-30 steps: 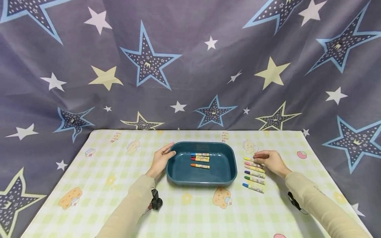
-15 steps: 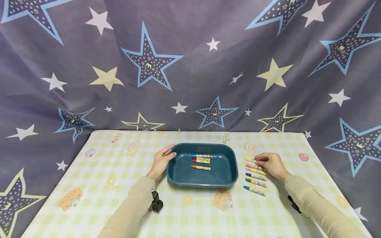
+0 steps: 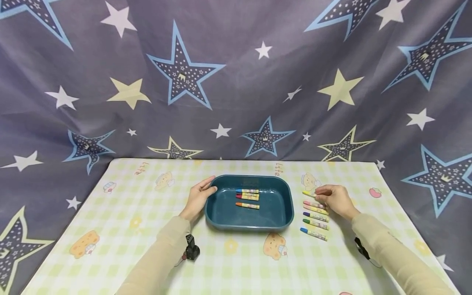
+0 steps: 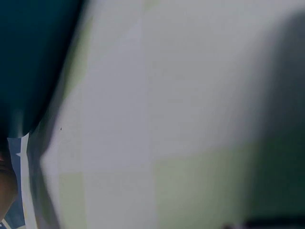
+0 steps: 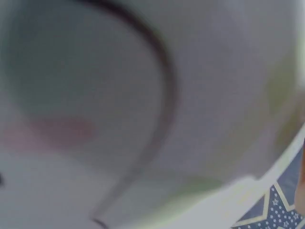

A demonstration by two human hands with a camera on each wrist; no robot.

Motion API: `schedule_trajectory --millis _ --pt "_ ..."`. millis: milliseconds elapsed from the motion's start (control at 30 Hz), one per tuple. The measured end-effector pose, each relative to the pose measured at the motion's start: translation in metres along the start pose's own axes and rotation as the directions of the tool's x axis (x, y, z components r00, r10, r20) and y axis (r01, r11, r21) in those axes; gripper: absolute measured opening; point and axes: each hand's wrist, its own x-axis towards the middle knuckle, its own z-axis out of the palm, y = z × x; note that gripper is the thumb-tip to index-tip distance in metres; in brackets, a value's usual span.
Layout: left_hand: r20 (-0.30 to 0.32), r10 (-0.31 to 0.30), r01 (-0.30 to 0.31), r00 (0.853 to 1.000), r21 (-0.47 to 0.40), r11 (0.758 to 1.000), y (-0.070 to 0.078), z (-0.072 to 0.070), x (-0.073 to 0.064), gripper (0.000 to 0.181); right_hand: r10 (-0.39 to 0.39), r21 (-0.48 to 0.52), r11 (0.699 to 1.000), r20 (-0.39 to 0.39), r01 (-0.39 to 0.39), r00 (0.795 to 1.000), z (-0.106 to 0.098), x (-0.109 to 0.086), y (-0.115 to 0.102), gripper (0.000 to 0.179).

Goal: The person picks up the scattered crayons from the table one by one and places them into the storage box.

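My left hand (image 3: 198, 199) grips the left end of a dark teal rectangular tray (image 3: 248, 226), thumb over the rim. The tray's outer side (image 4: 33, 52) fills the upper left corner of the left wrist view. Inside the tray lie an orange crayon (image 3: 248, 205) and, behind it, several more crayons close together, one with a blue tip. My right hand (image 3: 336, 200) pinches a yellow crayon (image 3: 308, 193), its far end hidden by the fingers. Just below that hand lies a column of crayons: pink (image 3: 313, 204), yellowish (image 3: 316, 209), purple (image 3: 315, 216), green (image 3: 316, 223) and blue (image 3: 313, 234).
A green-and-white checked cloth (image 3: 121, 270) with cartoon prints covers the table. Behind the table's back edge hangs a grey-purple star-patterned curtain (image 3: 236, 98). The right wrist view holds mostly blurred cloth (image 5: 228, 95).
My right fingers have closed on the yellow crayon and moved it slightly away from the pink one, widening the gap. The left hand still holds the tray in place.
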Motion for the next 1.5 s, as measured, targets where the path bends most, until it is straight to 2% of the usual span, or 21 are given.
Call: schedule_trajectory --millis 67,133,400,600,800,1000,1133,1333,1500 --pt "0.001 0.001 -0.001 1.0 0.0 1.0 0.001 -0.001 0.0 0.048 -0.01 -0.02 1.0 -0.032 0.009 0.999 -0.003 0.003 -0.005 0.02" --pt "-0.006 0.003 -0.003 1.0 -0.003 1.0 -0.005 -0.001 0.004 0.047 -0.015 -0.016 1.0 -0.066 0.014 0.998 -0.006 0.006 -0.01 0.021" --pt "-0.014 0.012 -0.012 1.0 0.006 1.0 -0.008 -0.002 0.004 0.047 -0.033 0.044 0.998 -0.151 0.04 0.988 -0.016 0.013 -0.042 0.028" --pt "-0.013 0.024 -0.024 1.0 0.006 1.0 -0.006 0.0 0.005 0.047 -0.077 0.133 0.986 -0.143 0.096 0.987 -0.01 0.012 -0.079 0.032" --pt "-0.006 0.012 -0.012 1.0 0.016 1.0 -0.005 0.0 0.005 0.046 -0.141 0.19 0.969 -0.087 0.155 0.986 0.021 0.015 -0.112 0.026" --pt "0.005 0.016 -0.016 1.0 -0.002 1.0 -0.008 -0.001 0.004 0.048 -0.134 0.186 0.973 -0.035 0.139 0.99 0.059 0.019 -0.134 0.021" --pt "-0.005 -0.003 0.003 1.0 -0.01 1.0 -0.009 -0.002 0.003 0.047 -0.126 0.195 0.973 0.013 0.121 0.992 0.081 0.024 -0.138 0.021" --pt "-0.008 0.024 -0.024 1.0 -0.015 1.0 -0.009 -0.001 0.003 0.048 -0.139 0.201 0.97 0.002 0.135 0.99 0.107 0.028 -0.137 0.021" --pt "-0.004 0.034 -0.034 0.999 -0.009 0.999 -0.008 -0.001 0.004 0.047 -0.103 0.2 0.976 0.044 0.092 0.994 0.122 0.03 -0.134 0.021"
